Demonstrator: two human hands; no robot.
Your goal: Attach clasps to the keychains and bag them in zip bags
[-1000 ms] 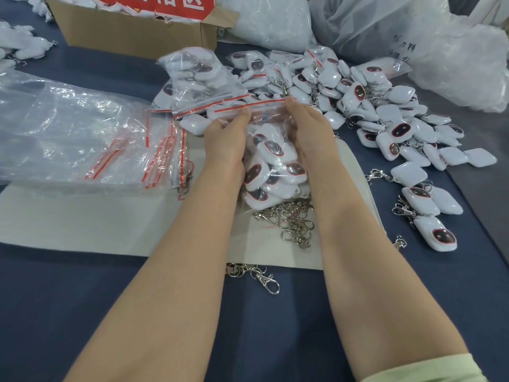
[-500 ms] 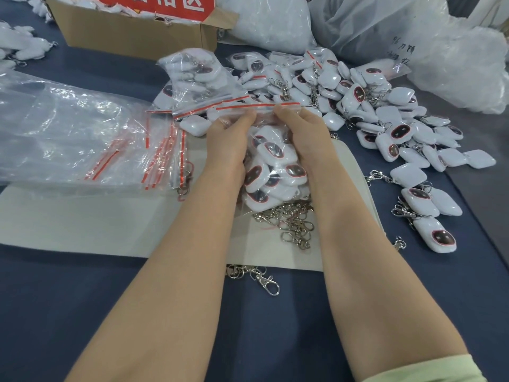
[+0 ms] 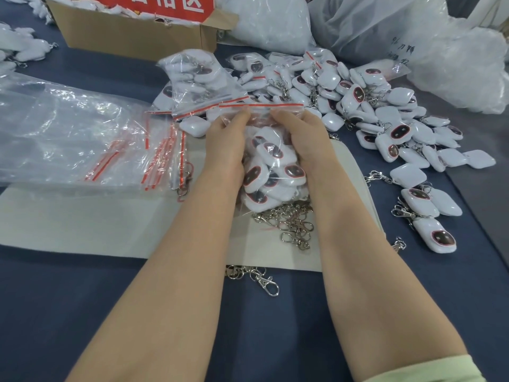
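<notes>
A clear zip bag with a red seal strip along its top holds several white keychains with dark oval faces. It stands on the white mat at the centre. My left hand pinches the bag just under the strip on the left. My right hand pinches it on the right, the fingertips close together. Loose silver clasps lie on the mat right below the bag. A big heap of white keychains spreads to the right.
A filled zip bag lies behind my left hand. Empty zip bags are piled at the left. A cardboard box and white plastic sacks line the back. One clasp lies on the blue cloth by my left forearm.
Both hands have slid inward along the red strip, so the fingertips are now closer together at the bag's top. The bag stays in place.
</notes>
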